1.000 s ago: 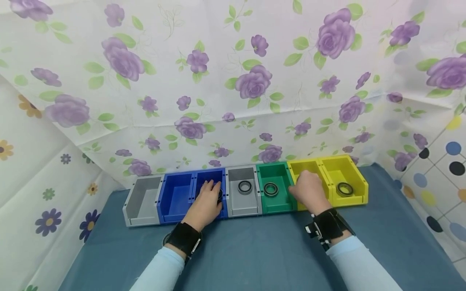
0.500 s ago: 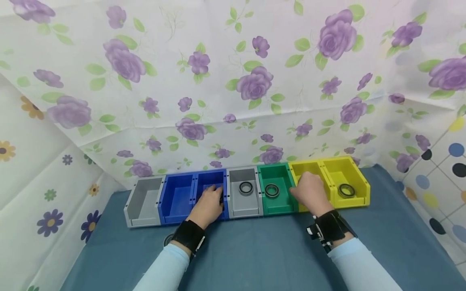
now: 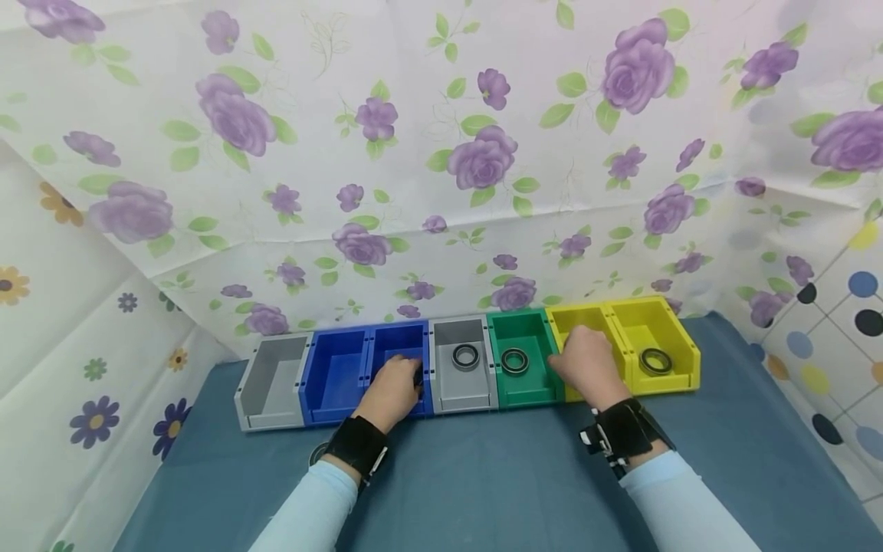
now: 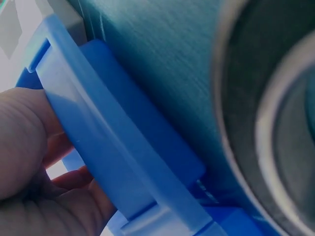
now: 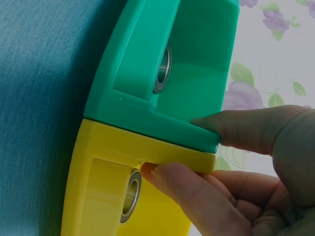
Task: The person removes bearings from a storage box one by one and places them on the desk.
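Note:
My left hand (image 3: 393,387) reaches into the right-hand blue bin (image 3: 422,330), fingers curled down inside it. Beside the thumb shows a dark piece of a bearing (image 3: 418,375), mostly covered by the hand. In the left wrist view the blue bin's front wall hides the fingertips. My right hand (image 3: 586,360) pinches the adjoining side walls of the green bin (image 5: 197,64) and the left yellow bin (image 5: 98,196). Its thumb lies on the green side, with the fingers on the yellow side. One bearing (image 5: 163,69) lies in the green bin, another bearing (image 5: 131,196) in that yellow bin.
The bins stand in one row against a flowered sheet (image 3: 441,192). A grey bin (image 3: 448,395) and the far right yellow bin (image 3: 679,379) each hold a bearing. Another bearing (image 3: 318,454) lies on the blue cloth (image 3: 483,483) by my left wrist.
My left hand's fingers have drawn in and curled down inside the blue bin, where they were straighter before. The right hand keeps its place.

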{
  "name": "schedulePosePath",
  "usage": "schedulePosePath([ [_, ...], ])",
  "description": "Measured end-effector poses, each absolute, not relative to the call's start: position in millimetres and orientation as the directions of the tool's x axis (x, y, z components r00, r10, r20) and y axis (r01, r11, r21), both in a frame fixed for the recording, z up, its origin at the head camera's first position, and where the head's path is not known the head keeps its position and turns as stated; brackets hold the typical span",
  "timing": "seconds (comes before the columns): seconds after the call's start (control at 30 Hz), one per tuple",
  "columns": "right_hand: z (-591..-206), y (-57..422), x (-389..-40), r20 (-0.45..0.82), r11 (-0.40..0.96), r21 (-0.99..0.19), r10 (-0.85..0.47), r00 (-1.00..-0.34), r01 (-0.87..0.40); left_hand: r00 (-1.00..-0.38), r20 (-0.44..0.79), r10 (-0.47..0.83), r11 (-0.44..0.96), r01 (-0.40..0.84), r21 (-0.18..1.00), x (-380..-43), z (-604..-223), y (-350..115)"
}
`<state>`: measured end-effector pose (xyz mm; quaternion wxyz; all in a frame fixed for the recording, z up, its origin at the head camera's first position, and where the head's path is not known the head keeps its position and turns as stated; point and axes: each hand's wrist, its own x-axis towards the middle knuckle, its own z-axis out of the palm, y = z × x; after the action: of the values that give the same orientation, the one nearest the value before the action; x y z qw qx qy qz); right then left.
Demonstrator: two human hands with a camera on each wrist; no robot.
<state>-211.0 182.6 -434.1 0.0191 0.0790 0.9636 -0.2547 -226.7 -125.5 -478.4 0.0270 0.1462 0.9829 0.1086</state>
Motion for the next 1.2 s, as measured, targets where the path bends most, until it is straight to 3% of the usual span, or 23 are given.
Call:
schedulePosePath([
  [0.67, -431, 183, -211, -0.105, 0.848, -0.498, 0.149, -0.983, 0.181, -0.949, -0.021, 0.315, 0.925, 0.302, 0.229, -225, -470, -132],
  [1.2, -432, 184, -211, -0.107, 0.848, -0.498, 0.144, -0.984, 0.179, -0.922, 0.261, 0.285, 0.861, 0.366, 0.352, -203, -447, -147],
])
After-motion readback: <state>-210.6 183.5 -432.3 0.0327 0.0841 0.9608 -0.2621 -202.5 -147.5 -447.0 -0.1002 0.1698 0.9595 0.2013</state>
